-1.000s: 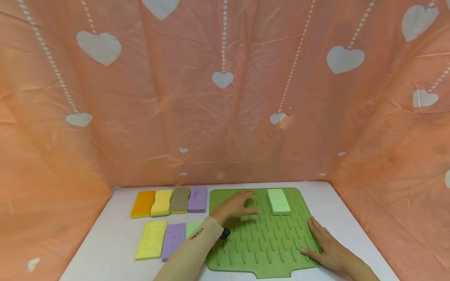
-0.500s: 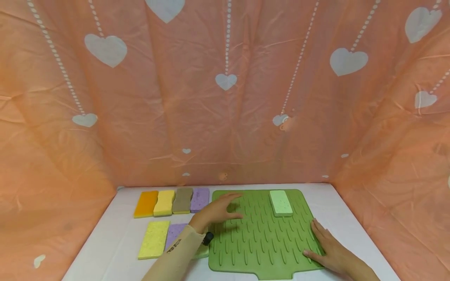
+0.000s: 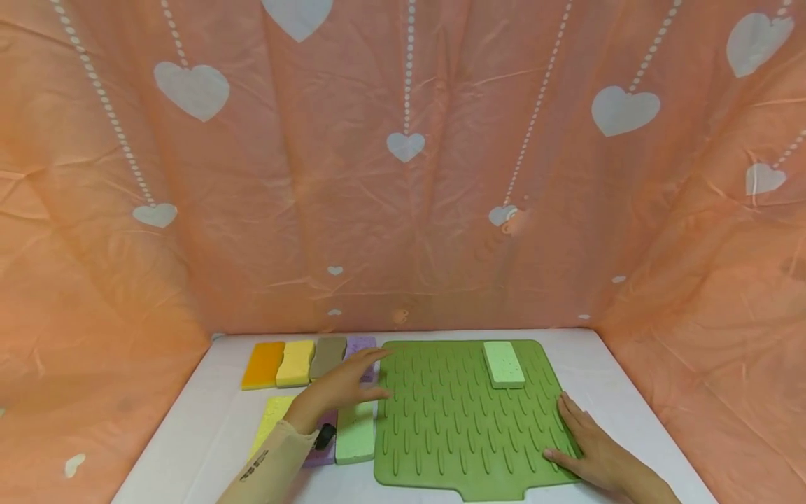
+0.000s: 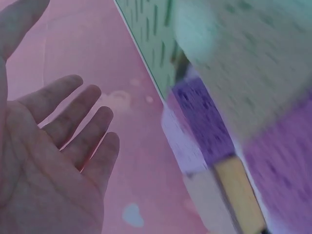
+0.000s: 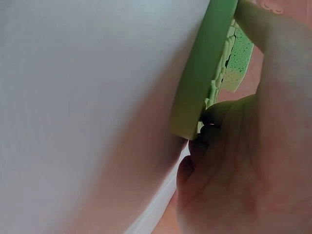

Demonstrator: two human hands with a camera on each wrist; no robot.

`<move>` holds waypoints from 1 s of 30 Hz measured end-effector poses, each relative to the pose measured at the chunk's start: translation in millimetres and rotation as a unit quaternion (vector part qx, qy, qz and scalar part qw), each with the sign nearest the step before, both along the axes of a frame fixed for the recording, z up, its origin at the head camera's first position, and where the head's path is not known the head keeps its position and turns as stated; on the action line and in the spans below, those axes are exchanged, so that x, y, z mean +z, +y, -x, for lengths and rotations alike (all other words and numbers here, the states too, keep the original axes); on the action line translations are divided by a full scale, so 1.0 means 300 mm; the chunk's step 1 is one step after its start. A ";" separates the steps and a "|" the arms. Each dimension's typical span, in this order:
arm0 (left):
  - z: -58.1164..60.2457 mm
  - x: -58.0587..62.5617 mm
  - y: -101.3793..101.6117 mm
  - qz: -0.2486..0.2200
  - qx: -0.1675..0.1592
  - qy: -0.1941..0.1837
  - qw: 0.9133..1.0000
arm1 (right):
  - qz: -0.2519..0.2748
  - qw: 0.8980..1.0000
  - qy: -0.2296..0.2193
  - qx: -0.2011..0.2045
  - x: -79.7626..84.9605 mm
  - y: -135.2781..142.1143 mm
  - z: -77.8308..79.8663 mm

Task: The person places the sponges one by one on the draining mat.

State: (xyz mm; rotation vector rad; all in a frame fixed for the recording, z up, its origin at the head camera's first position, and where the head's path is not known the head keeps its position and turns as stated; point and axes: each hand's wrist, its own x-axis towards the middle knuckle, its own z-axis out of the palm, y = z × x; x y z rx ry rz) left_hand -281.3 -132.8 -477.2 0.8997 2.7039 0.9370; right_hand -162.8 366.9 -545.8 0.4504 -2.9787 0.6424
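My left hand (image 3: 336, 388) is held over the sponges left of the mat, thumb and fingers spread, with nothing in it; the left wrist view shows its bare palm (image 4: 53, 156). Below it lie a light green sponge (image 3: 355, 437), a purple one (image 3: 326, 456) and a yellow one (image 3: 273, 409), the last two partly hidden by the arm. My right hand (image 3: 585, 444) rests at the right edge of a ribbed green mat (image 3: 466, 420), fingers extended along the border and thumb on the surface. A pale green sponge (image 3: 504, 364) lies at the mat's back right.
Along the back left stand an orange sponge (image 3: 263, 364), a wavy yellow one (image 3: 294, 364), a grey-brown one (image 3: 328, 355) and a purple one (image 3: 362, 342), side by side. Peach curtains (image 3: 403, 231) with hearts enclose the white table (image 3: 201, 420).
My left hand has moved left from over the mat to above the sponges, fingers still spread. The light green sponge beside the mat is now more exposed. My right hand has stayed put.
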 end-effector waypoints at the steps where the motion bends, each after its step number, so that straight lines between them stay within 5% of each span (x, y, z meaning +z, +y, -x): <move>1: -0.006 -0.002 -0.017 0.001 0.003 0.001 1.000 | 0.001 1.000 -0.004 0.000 0.000 -0.001 -0.001; 30: -0.188 -0.072 -0.413 0.010 0.088 0.002 0.996 | -0.004 1.000 -0.010 0.001 0.010 -0.004 0.002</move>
